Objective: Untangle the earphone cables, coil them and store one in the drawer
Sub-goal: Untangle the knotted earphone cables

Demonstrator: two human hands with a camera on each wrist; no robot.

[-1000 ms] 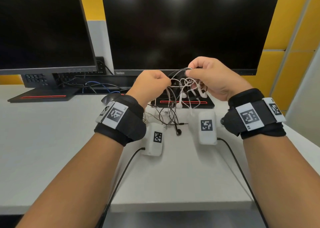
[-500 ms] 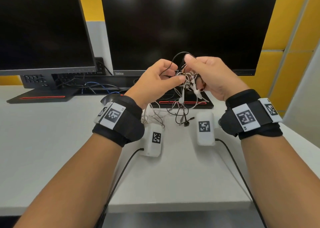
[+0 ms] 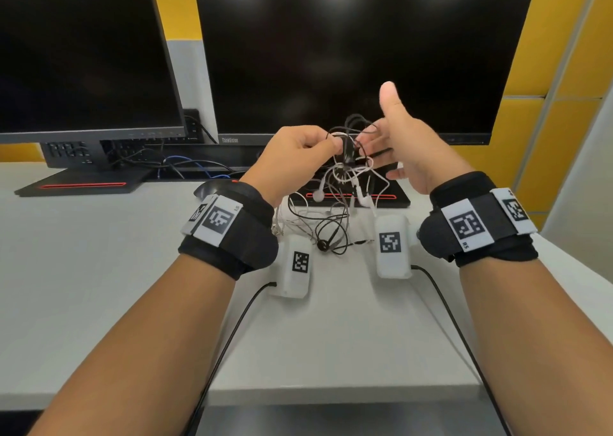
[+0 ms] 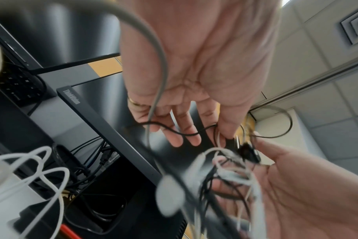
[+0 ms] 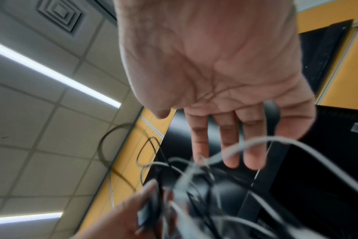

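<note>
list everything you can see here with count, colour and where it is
earphone cables: two at least, one white and one black, tangled, held up over the desk, ends trailing onto it
monitors: two, black, screens dark, at the back of the desk
monitor bases: two, black with a red stripe, on the desk
desk: one, white
tagged boxes: two, white with black square markers, hanging under the wrists, each with a black lead
blue and black cables: several, behind the left monitor base
wall panels: yellow, behind and to the right
wristbands: two, black with marker tags
left hand: pinches the tangle
right hand: fingers straight, thumb up, beside the tangle, a black loop across its fingers
</note>
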